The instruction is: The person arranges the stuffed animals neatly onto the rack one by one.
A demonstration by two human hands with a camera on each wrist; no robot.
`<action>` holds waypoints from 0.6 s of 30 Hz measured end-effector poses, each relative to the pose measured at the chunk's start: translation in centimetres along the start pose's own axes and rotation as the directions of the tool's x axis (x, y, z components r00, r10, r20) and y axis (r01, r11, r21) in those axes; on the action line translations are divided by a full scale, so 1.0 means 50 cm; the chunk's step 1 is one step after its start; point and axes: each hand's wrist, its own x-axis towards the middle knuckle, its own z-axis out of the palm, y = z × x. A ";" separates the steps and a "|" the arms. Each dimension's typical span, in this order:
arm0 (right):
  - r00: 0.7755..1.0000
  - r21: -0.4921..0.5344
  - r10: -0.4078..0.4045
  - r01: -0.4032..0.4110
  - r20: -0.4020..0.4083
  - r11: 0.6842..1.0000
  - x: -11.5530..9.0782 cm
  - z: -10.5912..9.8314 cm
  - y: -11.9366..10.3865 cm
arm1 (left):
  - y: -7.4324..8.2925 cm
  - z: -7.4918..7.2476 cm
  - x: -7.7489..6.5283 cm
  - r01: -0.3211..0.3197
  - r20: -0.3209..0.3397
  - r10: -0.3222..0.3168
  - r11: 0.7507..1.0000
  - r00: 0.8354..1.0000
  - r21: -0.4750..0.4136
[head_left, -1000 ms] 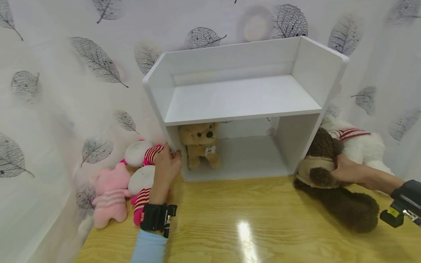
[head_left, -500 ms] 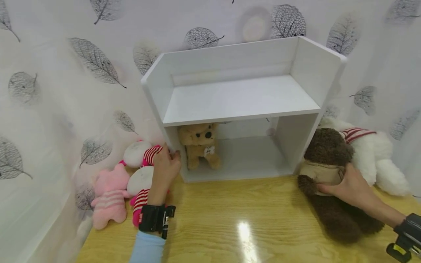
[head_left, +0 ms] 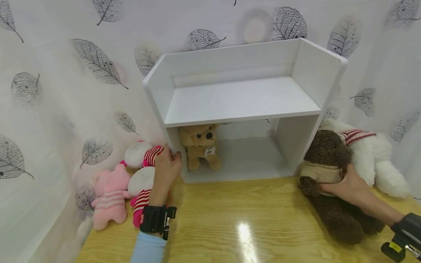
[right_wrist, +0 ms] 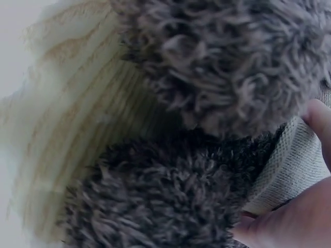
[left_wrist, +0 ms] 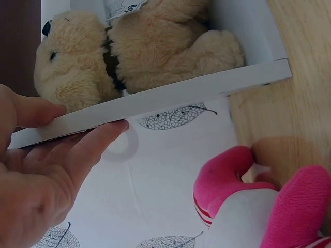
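Note:
At the left of the white two-tier shelf (head_left: 243,96), my left hand (head_left: 166,168) grips the edge of its side panel (left_wrist: 165,101), thumb on the inner face and fingers along the outer one. A tan plush dog (head_left: 198,146) with a bone-shaped tag sits inside the lower compartment, against that panel. My right hand (head_left: 353,188) holds a dark brown teddy bear (head_left: 330,148) by the body, over its beige knitted top (right_wrist: 292,168). The bear stands just right of the shelf, its legs toward me. Thick curly fur fills much of the right wrist view.
Behind the bear lies a white plush toy (head_left: 371,157) in a red-striped top. Left of the shelf lie a pink plush pig (head_left: 112,197) and two pink-and-white plush toys (head_left: 141,180) in striped tops. Everything rests on a wooden table (head_left: 210,219) before a leaf-print curtain (head_left: 65,120).
My right hand has turned the brown bear more upright, its legs swinging toward me. The white plush beside it has shifted slightly to the right. My left hand stays on the shelf panel.

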 end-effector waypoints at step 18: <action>0.961 0.145 -0.161 0.197 -0.223 0.970 -0.050 0.012 0.020 | 0.001 -0.003 -0.005 0.010 0.042 -0.008 1.000 0.999 -0.026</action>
